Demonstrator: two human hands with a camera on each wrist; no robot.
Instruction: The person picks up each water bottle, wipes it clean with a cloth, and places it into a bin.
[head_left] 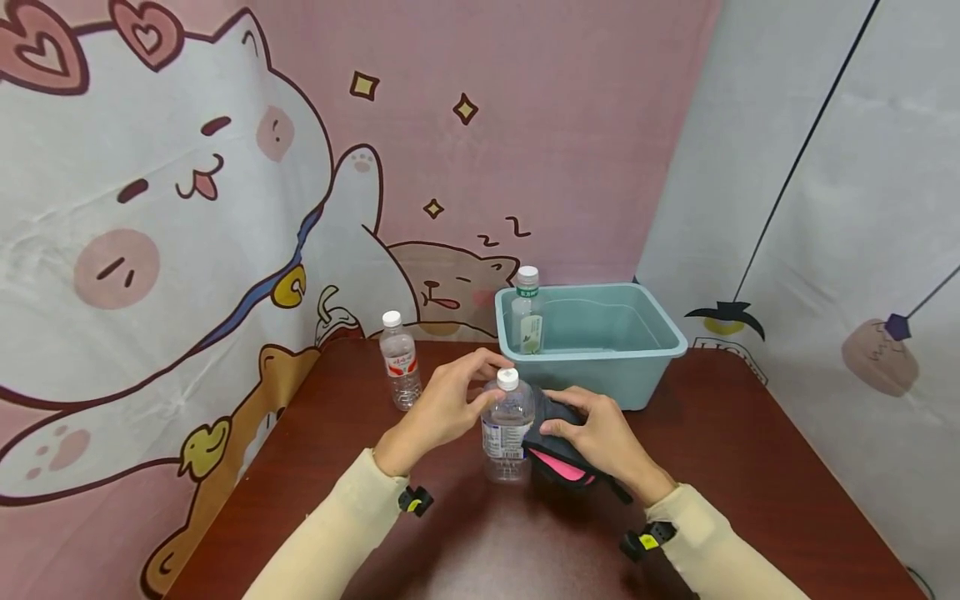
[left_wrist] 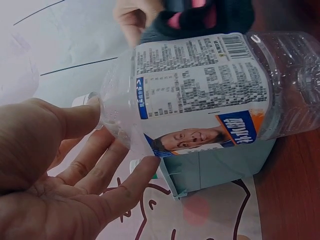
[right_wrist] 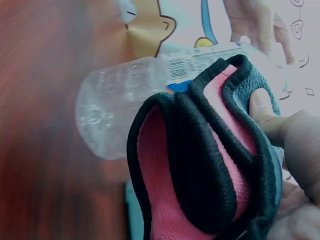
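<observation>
A large clear plastic bottle [head_left: 507, 467] with a white cap and a printed label stands upright before me. My left hand [head_left: 453, 398] holds it by the neck, thumb just below the cap in the left wrist view. On its right side, my right hand [head_left: 603, 429] grips a folded dark grey cloth [head_left: 551, 429] with pink lining and black edging. The cloth [right_wrist: 200, 150] lies against or right beside the bottle; several folded layers show in the right wrist view. The fingers behind the cloth are partly hidden.
Behind the hands stands a light blue plastic bin [head_left: 600, 357] with a green-labelled bottle [head_left: 529, 321] upright inside at its left. A smaller clear bottle [head_left: 402, 367] with a red-and-white label stands left on the brown table [head_left: 720, 467]. A printed curtain [head_left: 562, 150] hangs behind.
</observation>
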